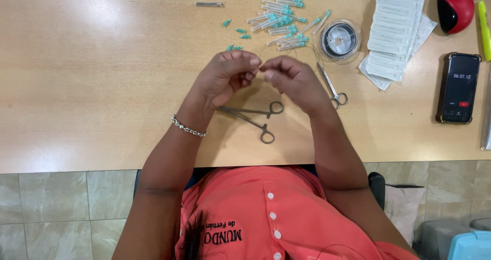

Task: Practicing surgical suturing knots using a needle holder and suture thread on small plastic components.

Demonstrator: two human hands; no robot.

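Left hand: the left hand (225,78) is raised just above the table (92,86), fingers curled in, thumb and forefinger tips pinched together at the point where both hands meet; what they pinch is too fine to tell for sure.
Right hand: the right hand (292,81) faces it, fingertips touching or nearly touching those of the left, also pinched; the other fingers are bent loosely.
Thread: a thin dark thread (286,49) arcs up from the pinched fingertips toward the spool (338,39), which lies beyond the right fingers.
Under the fingers: a needle holder (253,117) with ring handles lies flat on the table just toward the body from both hands, untouched.
Right of the fingers: small scissors (332,88) lie beside the right hand, near its knuckles but apart.
Beyond the fingers: a pile of teal-capped needles (281,19), with a few loose teal caps (235,30) just past the left fingertips.
Far right: stacked white sterile packets (394,24), a phone (459,87), a red and black round object (455,9).
Open room: broad bare tabletop to the left of the left hand.
Edge: the table's near edge (76,171) runs below the forearms, well back from the fingers.
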